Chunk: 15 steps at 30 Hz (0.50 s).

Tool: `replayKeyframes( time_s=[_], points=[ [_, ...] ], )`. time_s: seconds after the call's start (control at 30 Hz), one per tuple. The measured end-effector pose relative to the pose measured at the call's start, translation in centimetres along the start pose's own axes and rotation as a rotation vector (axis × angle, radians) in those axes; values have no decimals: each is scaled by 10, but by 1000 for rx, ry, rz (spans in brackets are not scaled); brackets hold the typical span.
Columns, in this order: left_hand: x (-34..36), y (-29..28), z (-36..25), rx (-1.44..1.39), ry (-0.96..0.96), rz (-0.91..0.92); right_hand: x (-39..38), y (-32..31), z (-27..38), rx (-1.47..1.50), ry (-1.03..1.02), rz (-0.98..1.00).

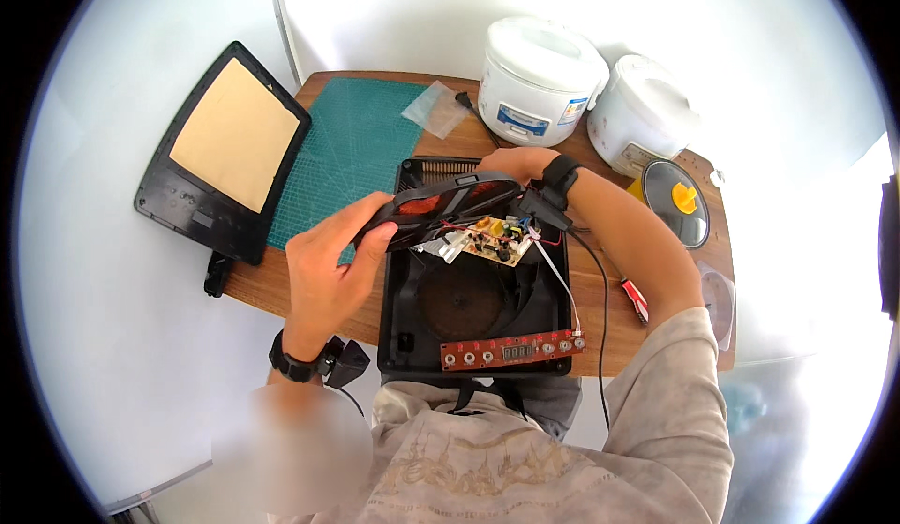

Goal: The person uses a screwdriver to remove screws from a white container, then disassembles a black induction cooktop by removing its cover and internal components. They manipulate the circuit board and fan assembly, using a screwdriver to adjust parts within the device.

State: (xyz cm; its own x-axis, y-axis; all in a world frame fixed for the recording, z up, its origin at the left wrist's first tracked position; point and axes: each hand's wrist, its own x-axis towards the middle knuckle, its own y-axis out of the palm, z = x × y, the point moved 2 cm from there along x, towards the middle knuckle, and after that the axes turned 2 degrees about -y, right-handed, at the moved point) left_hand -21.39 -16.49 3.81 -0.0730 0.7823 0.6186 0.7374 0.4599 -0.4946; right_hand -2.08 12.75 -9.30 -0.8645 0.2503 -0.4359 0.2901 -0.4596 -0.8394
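A beige printed shirt [525,463] and black wristbands [562,175] are worn.

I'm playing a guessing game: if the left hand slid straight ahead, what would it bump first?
The left hand would bump the black frame it holds; beyond, maybe the right hand, though depth is unclear.

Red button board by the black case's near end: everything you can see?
The red button board is a long, narrow, red-brown circuit board, face up, with round silvery buttons on both sides of a dark display block. It lies slightly slanted, right end farther away, across the near end of the open black case. A white flat cable meets its right end.
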Motion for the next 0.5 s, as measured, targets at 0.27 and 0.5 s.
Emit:
replayKeyframes(
  time_s=[0.27, 0.5],
  points=[
    [1, 0, -6, -1, 4, 20, -69, -48, 37, 418, 184, -171],
    [1, 7, -5, -13, 48, 13, -114, -48, 25, 810, 324, -616]
  ],
)
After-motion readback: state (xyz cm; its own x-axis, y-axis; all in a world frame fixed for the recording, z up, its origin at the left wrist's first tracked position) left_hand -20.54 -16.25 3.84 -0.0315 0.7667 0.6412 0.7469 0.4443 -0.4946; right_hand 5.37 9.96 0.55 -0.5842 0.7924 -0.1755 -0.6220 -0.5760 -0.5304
